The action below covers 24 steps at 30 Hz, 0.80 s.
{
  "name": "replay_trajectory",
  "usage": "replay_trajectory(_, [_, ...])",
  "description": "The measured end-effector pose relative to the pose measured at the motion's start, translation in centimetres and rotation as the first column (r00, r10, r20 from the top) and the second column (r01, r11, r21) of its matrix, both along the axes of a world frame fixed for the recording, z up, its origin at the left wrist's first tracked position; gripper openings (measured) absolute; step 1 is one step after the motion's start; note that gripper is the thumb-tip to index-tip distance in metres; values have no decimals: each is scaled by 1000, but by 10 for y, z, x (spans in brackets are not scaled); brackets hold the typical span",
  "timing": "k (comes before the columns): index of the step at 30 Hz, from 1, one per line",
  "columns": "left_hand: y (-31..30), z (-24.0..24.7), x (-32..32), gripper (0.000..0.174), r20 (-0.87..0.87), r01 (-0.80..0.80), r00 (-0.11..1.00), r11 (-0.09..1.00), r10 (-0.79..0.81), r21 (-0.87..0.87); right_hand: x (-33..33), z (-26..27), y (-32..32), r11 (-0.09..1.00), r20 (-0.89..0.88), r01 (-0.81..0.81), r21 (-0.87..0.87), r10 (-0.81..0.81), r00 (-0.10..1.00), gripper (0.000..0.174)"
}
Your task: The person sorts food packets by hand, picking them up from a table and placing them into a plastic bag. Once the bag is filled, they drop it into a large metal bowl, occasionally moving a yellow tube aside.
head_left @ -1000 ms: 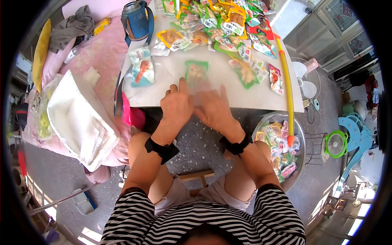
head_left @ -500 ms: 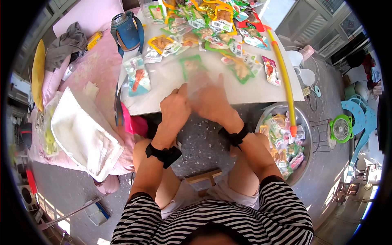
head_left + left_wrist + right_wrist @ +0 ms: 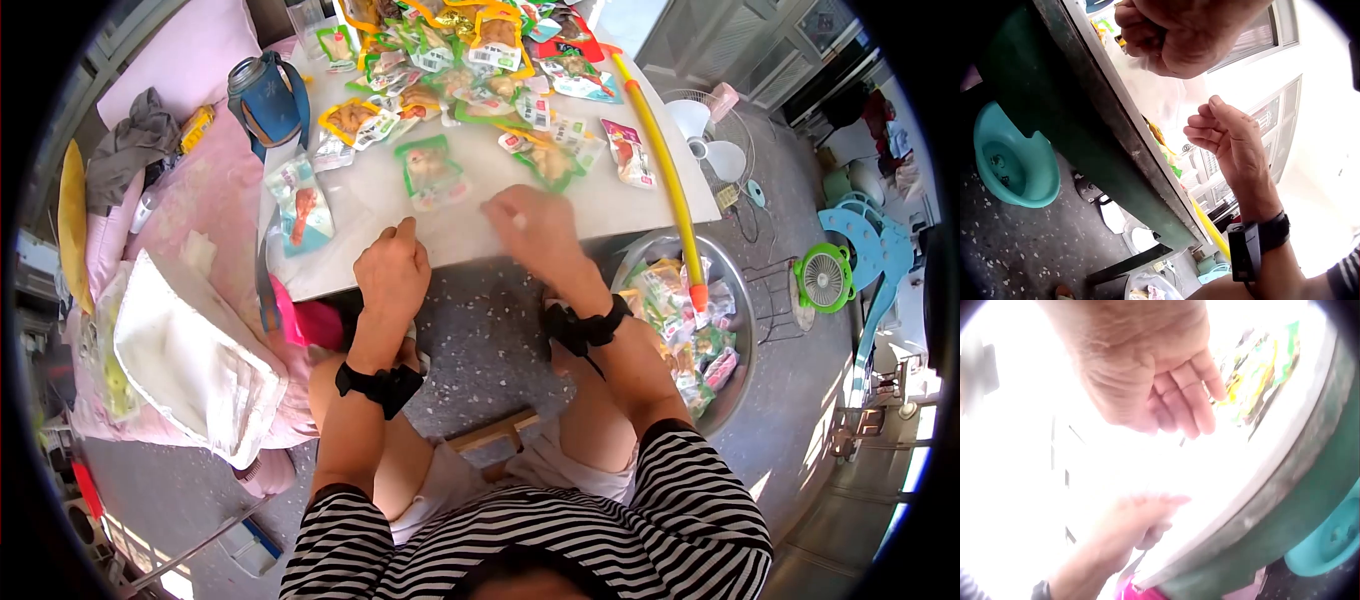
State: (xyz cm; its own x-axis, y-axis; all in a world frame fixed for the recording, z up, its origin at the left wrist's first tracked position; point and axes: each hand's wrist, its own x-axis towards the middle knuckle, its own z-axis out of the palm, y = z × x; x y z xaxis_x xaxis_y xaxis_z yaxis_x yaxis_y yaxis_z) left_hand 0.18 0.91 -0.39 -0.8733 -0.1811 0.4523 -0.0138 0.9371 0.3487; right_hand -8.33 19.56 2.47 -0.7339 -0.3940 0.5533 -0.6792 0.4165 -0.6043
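My left hand (image 3: pixel 393 268) is at the table's front edge, its fingers curled in. In the left wrist view the same hand (image 3: pixel 1175 34) has its fingertips tucked toward the palm, beside a pale translucent patch. My right hand (image 3: pixel 535 228), blurred in the head view, hovers over the front edge. Its fingers are loosely bent with nothing between them in the right wrist view, where the hand (image 3: pixel 1147 369) shows palm side. A green-edged clear food pouch (image 3: pixel 428 165) lies on the table ahead of both hands. Another green-edged pouch (image 3: pixel 550 162) lies just beyond the right hand.
Many food pouches (image 3: pixel 440 50) are heaped at the table's far side. A blue-white pouch (image 3: pixel 300 205) and a blue flask (image 3: pixel 268 100) stand left. A yellow tube (image 3: pixel 660 150) crosses the right edge, above a metal basin (image 3: pixel 742 375) of pouches. A white foam box (image 3: pixel 190 350) is at left.
My hands have moved apart, the right one going right, away from the left and the green-edged pouch. The head view has shifted, so the table things appear further left.
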Motion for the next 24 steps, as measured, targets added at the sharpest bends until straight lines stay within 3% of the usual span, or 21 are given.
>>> replay_trajectory(2, [2,-1,1,26,-4,22,1000,1000,-22,-3,-29,-6,35,885,-168,366,286,-330,929,28])
replay_trajectory(4, [8,5,2,26,15,11,1000,1000,-11,-19,-55,-6,61,664,26,463,587,-587,810,33])
replay_trajectory(7, [12,8,3,25,-14,19,1000,999,-19,-30,-69,-22,64,782,139,470,410,-563,815,38])
replay_trajectory(10, [11,7,1,22,-119,70,990,997,-74,-35,-83,-42,64,868,137,423,261,-466,874,36])
replay_trajectory(13, [11,7,1,19,-192,122,973,992,-125,-29,-61,-23,76,940,464,312,142,-341,817,28])
replay_trajectory(16, [15,8,-1,17,-209,135,969,991,-135,-13,-39,-8,90,971,575,239,-24,-182,798,19])
replay_trajectory(19, [16,6,-1,9,-169,139,976,990,-136,4,-31,3,98,982,594,187,31,-168,787,19])
replay_trajectory(22, [13,2,-2,7,-154,132,979,991,-132,-9,-52,-13,122,995,531,88,45,-98,842,11])
replay_trajectory(24, [10,-1,-2,9,-151,121,981,992,-124,-30,-69,-22,139,964,285,123,234,-189,940,11])
